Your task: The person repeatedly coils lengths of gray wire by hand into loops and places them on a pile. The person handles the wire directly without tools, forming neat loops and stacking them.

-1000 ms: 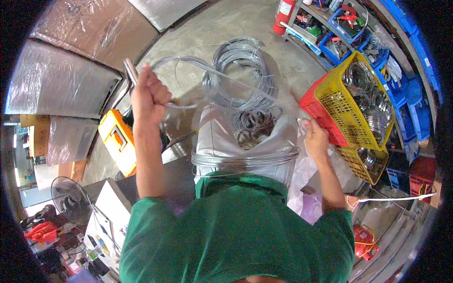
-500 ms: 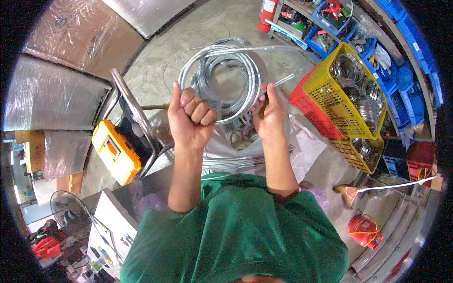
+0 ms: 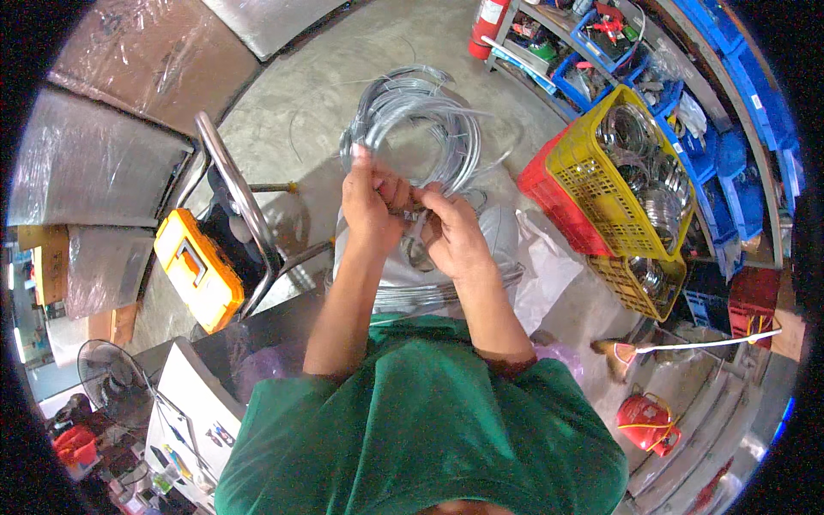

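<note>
In front of me is a coil of silvery wire cable (image 3: 470, 142), its strands partly blurred by motion. My left hand (image 3: 371, 202) is closed around its near left side, thumb pointing up. Close beside it, my right hand (image 3: 455, 230) has thumb and fingers pinched at the near edge of the coil; exactly what lies between the fingertips is hidden. Under the hands sits a pale grey wrapped bundle (image 3: 489, 236), with more looped wire (image 3: 403, 299) along its near side. The held coil overlaps other wire behind it, so I cannot tell every loop apart.
Yellow crates (image 3: 592, 184) of metal coils stand at right, next to a red crate (image 3: 542, 184) and shelves of blue bins (image 3: 738, 193). At left are a chair frame (image 3: 236, 193) and an orange toolbox (image 3: 199, 270). Wrapped boxes (image 3: 81, 159) line the far left.
My hands have come together at the coil's near side; the right moved left and the left moved slightly right. The loose cable ends that stuck out to the right have swung and blurred.
</note>
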`<act>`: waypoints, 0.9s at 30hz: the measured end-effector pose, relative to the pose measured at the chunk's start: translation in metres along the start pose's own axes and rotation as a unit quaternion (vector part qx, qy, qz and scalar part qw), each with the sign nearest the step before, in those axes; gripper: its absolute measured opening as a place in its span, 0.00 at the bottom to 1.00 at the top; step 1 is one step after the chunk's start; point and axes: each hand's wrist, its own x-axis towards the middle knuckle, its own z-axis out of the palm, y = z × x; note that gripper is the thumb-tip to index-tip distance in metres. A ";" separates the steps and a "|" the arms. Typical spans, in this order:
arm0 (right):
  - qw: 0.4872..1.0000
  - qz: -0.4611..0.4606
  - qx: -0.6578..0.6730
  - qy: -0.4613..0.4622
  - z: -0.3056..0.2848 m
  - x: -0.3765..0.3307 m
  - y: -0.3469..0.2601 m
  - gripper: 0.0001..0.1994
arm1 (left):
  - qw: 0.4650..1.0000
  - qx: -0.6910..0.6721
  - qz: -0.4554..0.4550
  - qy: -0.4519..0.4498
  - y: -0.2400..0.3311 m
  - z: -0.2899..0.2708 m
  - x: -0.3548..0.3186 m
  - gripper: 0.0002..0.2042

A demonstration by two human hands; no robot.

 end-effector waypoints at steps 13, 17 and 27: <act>0.950 0.229 -0.208 -0.035 -0.071 -0.034 -0.052 0.11 | 0.993 0.045 0.107 0.012 0.047 -0.021 0.043 0.24; 0.748 -0.121 -0.653 0.018 -0.106 -0.075 -0.062 0.14 | 0.996 -0.029 0.081 0.015 0.119 -0.029 0.059 0.22; 0.713 -0.218 -0.666 0.021 -0.075 -0.052 -0.005 0.09 | 0.943 -0.237 0.001 -0.232 0.039 0.029 0.009 0.21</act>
